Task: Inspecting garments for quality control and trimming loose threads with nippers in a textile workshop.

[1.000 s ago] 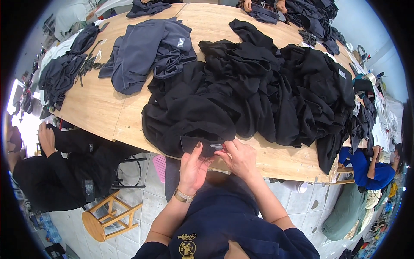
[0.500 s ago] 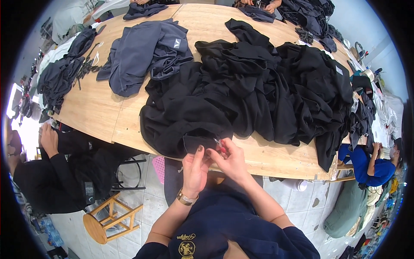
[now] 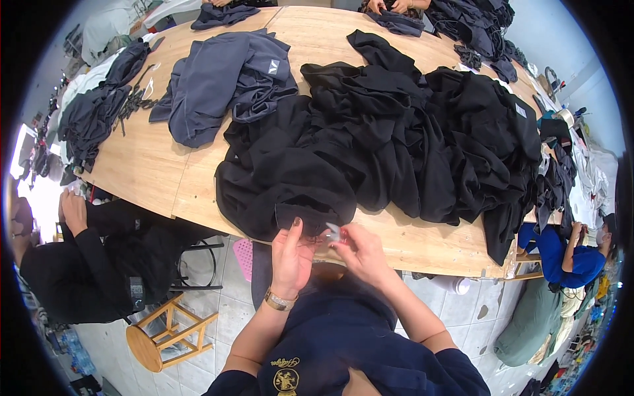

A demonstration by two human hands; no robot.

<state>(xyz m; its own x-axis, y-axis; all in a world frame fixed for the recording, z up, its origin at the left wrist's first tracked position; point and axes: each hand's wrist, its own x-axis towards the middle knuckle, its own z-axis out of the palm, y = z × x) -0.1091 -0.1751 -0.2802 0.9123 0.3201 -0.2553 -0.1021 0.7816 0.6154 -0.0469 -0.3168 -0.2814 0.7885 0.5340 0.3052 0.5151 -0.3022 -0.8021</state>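
Observation:
A black garment (image 3: 284, 178) lies bunched at the near edge of the wooden table (image 3: 198, 191). My left hand (image 3: 292, 264) pinches its near edge, the thumb on top and the other fingers underneath. My right hand (image 3: 365, 256) is closed round small thread snips (image 3: 333, 233), whose pale metal blades stick out toward the left hand. The snips are just right of the pinched cloth, and a gap shows between them and the left thumb. My right fingers cover most of the snips' handle.
More black garments (image 3: 489, 132) are heaped to the right, and grey garments (image 3: 224, 79) lie at the back left. A person in black (image 3: 79, 264) sits at the left, another in blue (image 3: 568, 247) at the right. A wooden stool (image 3: 148, 346) stands at lower left.
My right hand has turned and moved slightly right and down, bringing the snips' blades into fuller view. My left hand has shifted a little left, still at the garment's edge.

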